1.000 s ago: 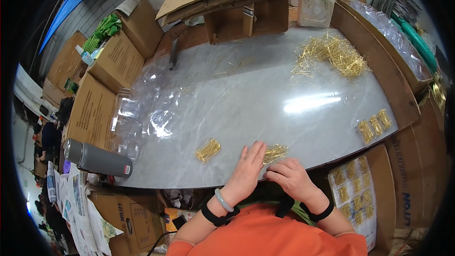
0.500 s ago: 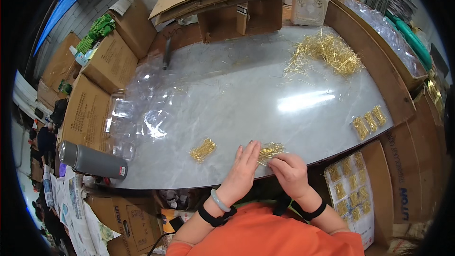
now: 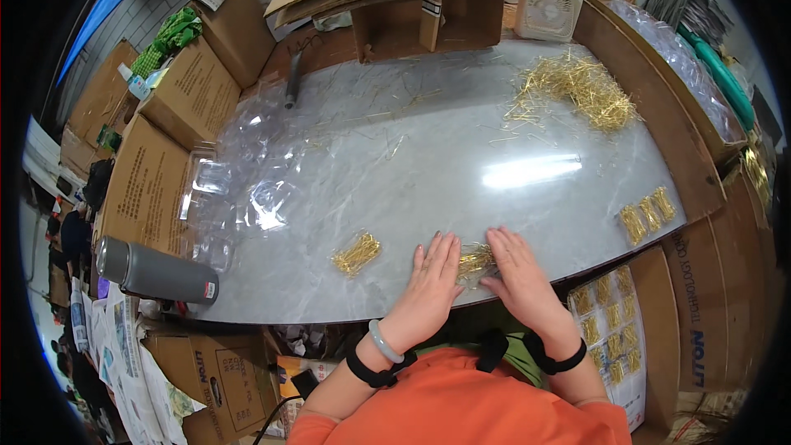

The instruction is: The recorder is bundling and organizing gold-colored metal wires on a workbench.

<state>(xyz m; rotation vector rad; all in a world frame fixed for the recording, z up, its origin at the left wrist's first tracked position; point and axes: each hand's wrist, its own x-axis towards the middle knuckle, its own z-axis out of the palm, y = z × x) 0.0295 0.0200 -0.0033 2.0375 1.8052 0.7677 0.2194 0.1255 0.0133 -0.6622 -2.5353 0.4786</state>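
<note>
A small bundle of thin gold wire pieces (image 3: 475, 259) lies at the near edge of the grey table. My left hand (image 3: 432, 272) rests flat along its left side, fingers stretched out. On the other side my right hand (image 3: 519, 274) is also extended, its fingers at the bundle's right end. Both hands partly cover the bundle, so I cannot tell how firmly they press it. Left of my hands sits another gold wire bundle (image 3: 357, 255) in what looks like a clear plastic tray. A large loose heap of gold wire (image 3: 581, 91) is spread at the far right.
Clear plastic trays (image 3: 268, 198) cover the table's left side, near a grey bottle (image 3: 161, 270) lying tilted. Three wire bundles (image 3: 648, 214) stand in a row at the right edge. Below them, an open carton (image 3: 611, 325) holds several more. A white fan (image 3: 549, 8) stands at the back.
My right hand has gone from a pinch at the bundle's right end to flat, outstretched fingers beside it. My left hand has shifted slightly, its fingers now more spread.
</note>
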